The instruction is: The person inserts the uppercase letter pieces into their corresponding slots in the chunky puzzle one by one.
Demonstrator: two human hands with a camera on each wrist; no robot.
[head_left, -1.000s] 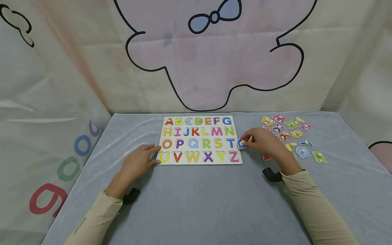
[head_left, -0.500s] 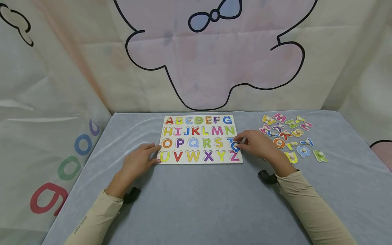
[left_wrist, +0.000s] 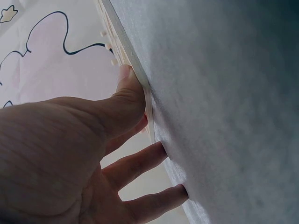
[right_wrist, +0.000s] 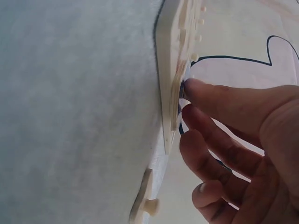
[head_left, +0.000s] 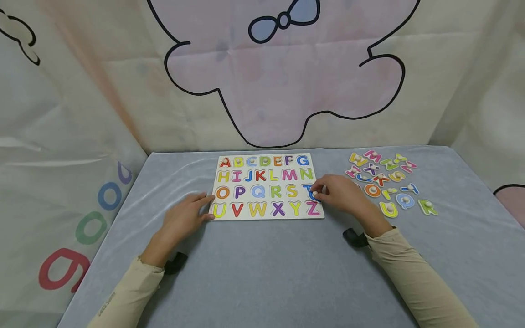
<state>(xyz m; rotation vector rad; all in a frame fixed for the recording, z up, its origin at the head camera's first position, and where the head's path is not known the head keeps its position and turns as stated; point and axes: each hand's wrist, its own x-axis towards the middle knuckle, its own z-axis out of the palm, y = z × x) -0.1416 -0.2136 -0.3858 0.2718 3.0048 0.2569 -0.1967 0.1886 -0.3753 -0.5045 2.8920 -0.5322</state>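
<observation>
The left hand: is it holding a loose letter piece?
No, the left hand only touches the edge of the letter board.

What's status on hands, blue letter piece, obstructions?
Left hand touching alphabet board at left edge. Right hand pinching blue letter piece at board's T. Piece partly hidden; no obstruction seen.

The right hand (head_left: pixel 338 193) partly hides the blue letter (head_left: pixel 313 198) at the board's (head_left: pixel 268 183) right. The head view's near edge cuts off both sleeves (head_left: pixel 129 289), its top edge the bow (head_left: pixel 283 20).
</observation>
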